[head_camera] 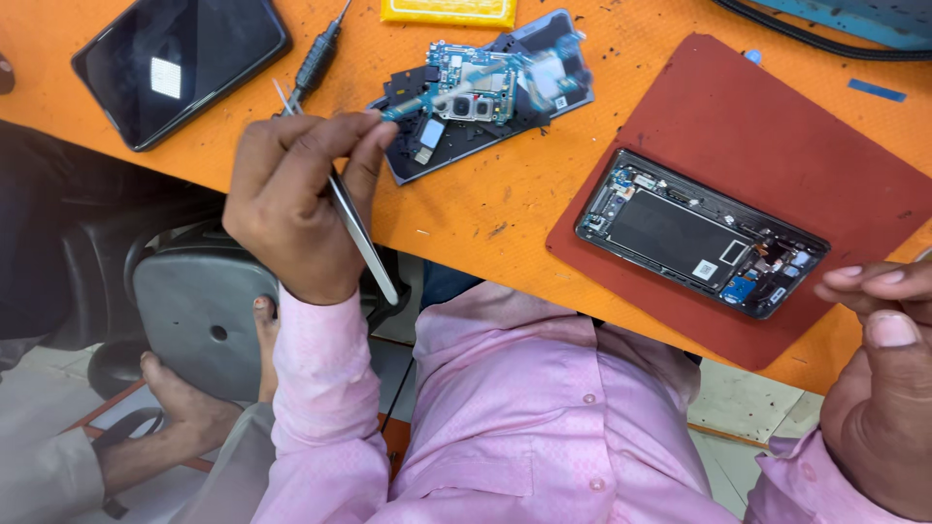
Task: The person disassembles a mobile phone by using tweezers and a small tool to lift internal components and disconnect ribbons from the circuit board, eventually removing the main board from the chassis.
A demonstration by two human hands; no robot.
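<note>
Tweezers in my left hand, two opened phones on the orange counter [505, 209].

My left hand [291, 209] fingers pinch the tweezers [354, 218] just short of the dismantled phone's circuit board [476, 82]. My right hand [879, 388], fingers loosely curled and holding nothing, sits beside the opened phone [699, 233] on one red mat [738, 116]; a third dark phone [180, 63] lies beyond.

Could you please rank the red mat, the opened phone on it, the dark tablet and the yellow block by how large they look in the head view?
1. red mat
2. dark tablet, though partly cropped
3. opened phone, close to the tablet; unsure
4. yellow block, cropped by the frame
</note>
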